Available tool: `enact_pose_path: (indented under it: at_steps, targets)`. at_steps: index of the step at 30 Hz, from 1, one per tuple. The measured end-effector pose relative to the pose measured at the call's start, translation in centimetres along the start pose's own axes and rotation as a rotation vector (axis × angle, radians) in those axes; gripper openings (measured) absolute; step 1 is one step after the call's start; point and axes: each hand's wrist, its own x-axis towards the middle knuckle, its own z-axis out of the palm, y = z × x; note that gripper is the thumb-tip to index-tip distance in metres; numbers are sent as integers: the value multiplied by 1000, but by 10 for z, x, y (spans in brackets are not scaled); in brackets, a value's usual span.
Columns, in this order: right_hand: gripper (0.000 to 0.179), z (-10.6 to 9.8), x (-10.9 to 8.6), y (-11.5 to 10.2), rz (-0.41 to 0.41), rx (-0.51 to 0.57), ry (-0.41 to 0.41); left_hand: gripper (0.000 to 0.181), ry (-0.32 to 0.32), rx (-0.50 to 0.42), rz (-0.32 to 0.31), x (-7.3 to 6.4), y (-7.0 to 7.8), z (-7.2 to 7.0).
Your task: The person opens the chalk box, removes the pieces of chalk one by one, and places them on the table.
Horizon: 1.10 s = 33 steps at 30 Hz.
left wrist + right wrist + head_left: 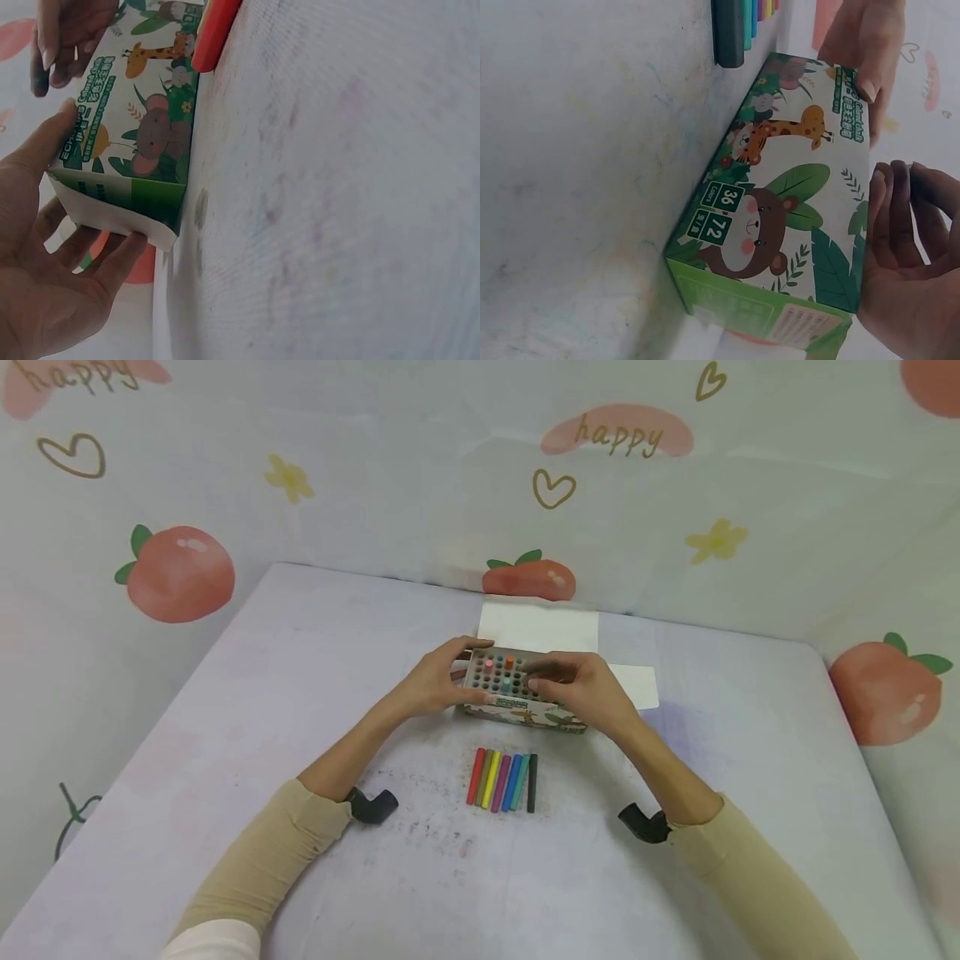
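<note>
A chalk box (525, 713) with cartoon animals on its front stands on the table, its top side open onto a grid of holes. Pink (489, 665), orange (510, 662) and pale blue chalk ends stick up from it. My left hand (429, 683) grips the box's left end, thumb at the front edge and fingers behind a loose end flap (112, 217). Over the right part of the grid is my right hand (588, 689), fingers bent down with dark-stained tips; I cannot tell if they pinch a stick. Seen from the right wrist, those fingers (900, 210) hang by the top edge.
In front of the box lies a row of several chalk sticks, from red (476, 777) to black (532, 783). The white lid (536, 625) spreads out behind the box, and a white flap (634, 687) shows at its right. Chalk smudges mark the tabletop (427, 843).
</note>
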Motion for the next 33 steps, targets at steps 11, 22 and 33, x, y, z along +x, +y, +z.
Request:
enact_pose_path:
  at_steps: [11,22,33]
  targets:
    - [28,2,16,8,14,45,-66,79,-2,11,14,3,0,3]
    - [28,7,23,11,66,-110,-99,80,-5,12,24,4,1,3]
    - [24,15,27,11,52,-214,-76,80,2,29,12,0,0,2]
